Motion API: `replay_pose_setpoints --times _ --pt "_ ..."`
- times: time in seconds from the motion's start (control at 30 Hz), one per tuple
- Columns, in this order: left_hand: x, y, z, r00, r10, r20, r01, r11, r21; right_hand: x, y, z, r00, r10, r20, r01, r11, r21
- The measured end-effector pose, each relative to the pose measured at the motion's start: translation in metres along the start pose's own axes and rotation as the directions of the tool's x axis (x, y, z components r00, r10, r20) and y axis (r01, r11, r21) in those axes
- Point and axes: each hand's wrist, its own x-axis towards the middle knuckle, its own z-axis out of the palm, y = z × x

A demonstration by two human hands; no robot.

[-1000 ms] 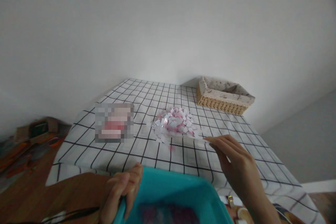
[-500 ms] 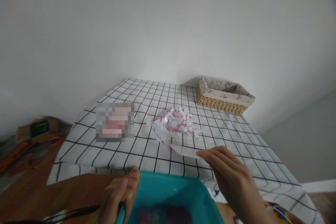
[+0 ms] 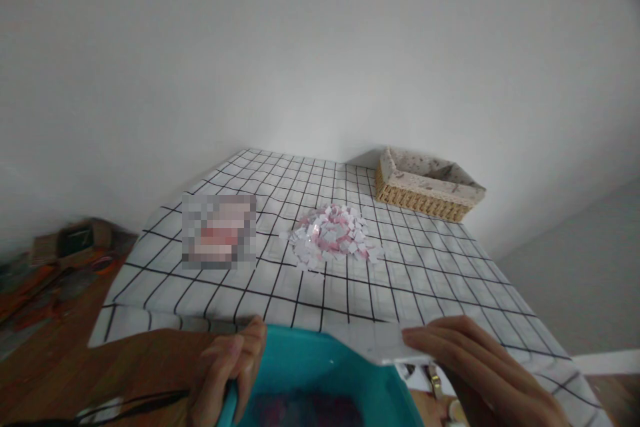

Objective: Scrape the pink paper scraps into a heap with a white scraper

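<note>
My left hand (image 3: pixel 227 363) is closed around the left rim of a teal plastic bin (image 3: pixel 287 357) at the table's front edge. Inside the bin, dark reddish contents are too blurred to name. My right hand (image 3: pixel 477 357) pinches a flat white, partly see-through card (image 3: pixel 373 341), held over the bin's far right rim. Farther back, a heap of small white and pink paper scraps (image 3: pixel 333 233) lies on the checked tablecloth (image 3: pixel 240 293), with a few bits spread at its edges.
A woven basket (image 3: pixel 425 203) with a patterned cloth lining stands at the back right of the table. At the left lies a blurred-out pinkish item (image 3: pixel 219 232). A brown box (image 3: pixel 83 243) and clutter sit on the floor at left. A pale wall (image 3: pixel 310 47) rises behind.
My right hand has drawn the card from near the paper heap toward me, over the bin's rim. My left hand stays on the bin. The heap looks much the same.
</note>
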Motion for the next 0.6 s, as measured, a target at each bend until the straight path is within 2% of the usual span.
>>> replay_pose_setpoints --times 0.07,0.13,0.27,0.3,0.37,0.43,0.5,0.6 --pt "-0.001 -0.001 0.001 1.000 0.010 0.015 -0.010 1.000 -0.004 0.005 0.004 0.005 0.998 0.050 -0.023 -0.051 0.997 -0.061" --pt "-0.004 -0.003 0.001 1.000 -0.007 0.028 0.008 1.000 -0.018 0.013 0.007 0.013 0.999 0.044 -0.030 -0.046 0.996 -0.080" --pt "-0.006 -0.006 0.000 0.998 -0.057 -0.011 0.057 0.997 -0.043 0.031 0.009 0.036 1.000 0.009 -0.016 -0.010 1.000 -0.022" --pt "-0.006 -0.006 -0.001 0.999 -0.053 0.002 0.053 0.998 -0.045 0.035 0.009 0.042 1.000 0.015 -0.020 -0.015 1.000 -0.008" --pt "-0.005 -0.005 -0.003 0.994 -0.030 0.101 0.034 0.999 -0.041 0.042 0.006 0.048 0.999 0.031 -0.029 -0.031 0.999 0.021" --pt "-0.005 -0.005 -0.004 0.990 -0.025 0.137 0.032 0.998 -0.050 0.044 0.005 0.048 0.998 0.060 -0.037 -0.057 0.996 0.067" --pt "-0.006 -0.007 -0.004 0.994 -0.033 0.104 0.040 0.997 -0.067 0.042 0.006 0.042 0.993 0.104 -0.057 -0.099 0.992 0.082" --pt "-0.008 -0.010 -0.003 0.996 -0.058 0.064 0.063 0.995 -0.079 0.032 0.015 0.031 0.978 0.178 -0.107 -0.182 0.983 -0.030"
